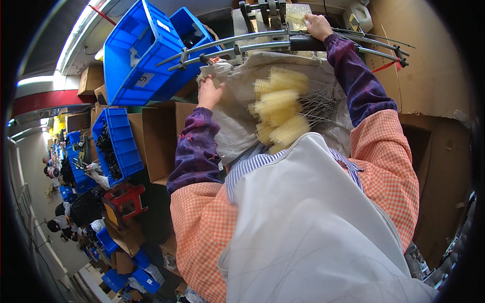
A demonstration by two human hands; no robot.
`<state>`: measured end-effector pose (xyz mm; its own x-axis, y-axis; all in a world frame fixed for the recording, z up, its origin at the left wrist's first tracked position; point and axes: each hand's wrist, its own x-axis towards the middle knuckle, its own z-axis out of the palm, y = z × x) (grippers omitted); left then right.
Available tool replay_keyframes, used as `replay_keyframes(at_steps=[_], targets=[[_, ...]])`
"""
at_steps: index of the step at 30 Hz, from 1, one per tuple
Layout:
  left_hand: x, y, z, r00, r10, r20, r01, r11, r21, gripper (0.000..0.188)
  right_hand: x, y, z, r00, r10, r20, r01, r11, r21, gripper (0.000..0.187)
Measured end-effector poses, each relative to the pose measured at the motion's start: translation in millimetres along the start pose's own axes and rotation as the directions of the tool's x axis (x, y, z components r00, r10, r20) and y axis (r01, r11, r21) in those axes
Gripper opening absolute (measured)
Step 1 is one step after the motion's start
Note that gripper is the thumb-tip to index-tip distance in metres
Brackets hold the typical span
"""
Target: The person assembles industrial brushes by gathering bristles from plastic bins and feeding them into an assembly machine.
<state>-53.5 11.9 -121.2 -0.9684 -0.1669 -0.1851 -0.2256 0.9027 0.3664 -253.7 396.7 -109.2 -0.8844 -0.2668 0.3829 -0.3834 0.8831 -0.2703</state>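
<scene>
My right hand (319,27) is up at the machine (269,17), its fingers closed at the end of a pale yellow bristled piece that looks like a wire brush (295,18). My left hand (209,92) is by the left edge of a pale cloth (235,121), thumb apart from the fingers and nothing seen in it. Whether it touches the cloth I cannot tell. On the cloth in front of me lies a pile of yellow-bristled brushes (280,103), their twisted wire handles (321,107) pointing right.
Curved metal rails (237,49) cross between me and the machine. Blue bins (141,55) stand at the far left, with another blue crate (116,146) of dark parts nearer. Cardboard (419,65) walls the right side. A red stool (126,202) and several people are leftward.
</scene>
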Motion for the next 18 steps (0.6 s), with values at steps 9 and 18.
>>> replay_keyframes(at_steps=[9,18], targets=[[0.8,1.5,-3.7,0.986,-0.028,-0.165,0.035,0.999,0.036,0.063,-5.1,-4.1,-7.2,0.996,0.056,0.068,-0.056,0.998,0.0,0.021],[15.7,-4.5,-11.0,0.992,-0.071,-0.105,0.071,0.997,-0.006,0.065,8.2,16.5,3.8,0.996,-0.09,-0.024,0.087,0.988,-0.13,0.022]])
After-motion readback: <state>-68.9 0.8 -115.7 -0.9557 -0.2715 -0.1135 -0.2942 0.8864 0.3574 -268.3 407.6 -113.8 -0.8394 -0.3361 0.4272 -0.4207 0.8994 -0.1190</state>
